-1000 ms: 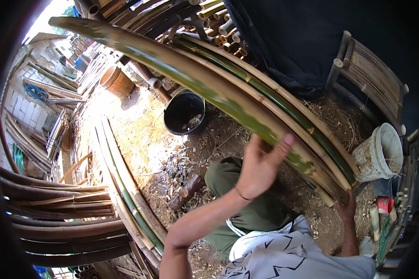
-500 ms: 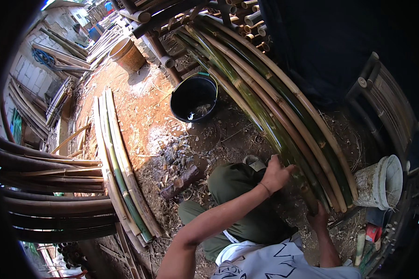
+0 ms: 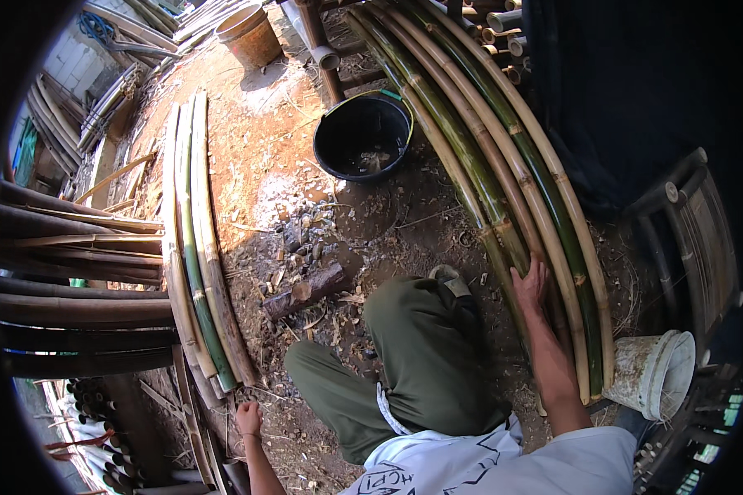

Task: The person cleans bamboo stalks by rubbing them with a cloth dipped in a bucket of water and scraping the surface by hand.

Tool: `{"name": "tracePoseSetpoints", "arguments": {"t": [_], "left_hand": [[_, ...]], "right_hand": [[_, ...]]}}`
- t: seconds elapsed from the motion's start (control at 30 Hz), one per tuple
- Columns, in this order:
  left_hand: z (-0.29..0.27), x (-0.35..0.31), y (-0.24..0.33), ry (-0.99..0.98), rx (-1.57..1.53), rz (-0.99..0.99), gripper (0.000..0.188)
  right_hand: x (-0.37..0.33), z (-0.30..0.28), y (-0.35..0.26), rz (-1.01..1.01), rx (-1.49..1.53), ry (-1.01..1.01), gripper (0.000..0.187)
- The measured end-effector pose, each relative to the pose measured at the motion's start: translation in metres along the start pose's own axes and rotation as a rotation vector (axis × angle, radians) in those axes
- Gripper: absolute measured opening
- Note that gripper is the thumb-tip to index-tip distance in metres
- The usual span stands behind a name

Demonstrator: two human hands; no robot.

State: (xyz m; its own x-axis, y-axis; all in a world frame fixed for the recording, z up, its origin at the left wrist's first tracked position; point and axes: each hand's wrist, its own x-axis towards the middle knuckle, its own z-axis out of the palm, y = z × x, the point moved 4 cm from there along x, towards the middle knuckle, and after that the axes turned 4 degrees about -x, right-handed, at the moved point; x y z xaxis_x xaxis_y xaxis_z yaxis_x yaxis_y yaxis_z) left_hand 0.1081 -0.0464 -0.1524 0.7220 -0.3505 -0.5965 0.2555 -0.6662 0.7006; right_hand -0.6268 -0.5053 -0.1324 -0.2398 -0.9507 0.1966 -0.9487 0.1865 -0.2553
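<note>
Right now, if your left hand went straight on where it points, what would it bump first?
Probably the near end of the brownish bamboo pole, right of the green bamboo pole. The left hand might be higher, though; one view leaves depth unclear.

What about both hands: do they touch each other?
No, the right hand is at the right-side bamboo, the left hand near the left-side bamboo.

the left hand (image 3: 249,419) sits low, well out to the side, fingers curled inward, its forearm (image 3: 261,465) angling up from the lower edge. the right forearm (image 3: 555,375) reaches forward, leaning slightly leftward; the right hand (image 3: 531,282) lies farther ahead, its finger closure unclear.
</note>
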Motion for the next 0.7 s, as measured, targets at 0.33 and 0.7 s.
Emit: {"name": "tracePoseSetpoints", "arguments": {"t": [0.33,0.7], "left_hand": [[-0.011,-0.097,-0.185,0.137,0.108,-0.423,0.012],[0.039,0.042,-0.002,0.540,0.639,0.125,0.082]], "right_hand": [[0.018,0.004,-0.034,0.019,-0.493,-0.284,0.086],[0.088,0.037,-0.357,-0.918,0.348,-0.099,0.072]]}}
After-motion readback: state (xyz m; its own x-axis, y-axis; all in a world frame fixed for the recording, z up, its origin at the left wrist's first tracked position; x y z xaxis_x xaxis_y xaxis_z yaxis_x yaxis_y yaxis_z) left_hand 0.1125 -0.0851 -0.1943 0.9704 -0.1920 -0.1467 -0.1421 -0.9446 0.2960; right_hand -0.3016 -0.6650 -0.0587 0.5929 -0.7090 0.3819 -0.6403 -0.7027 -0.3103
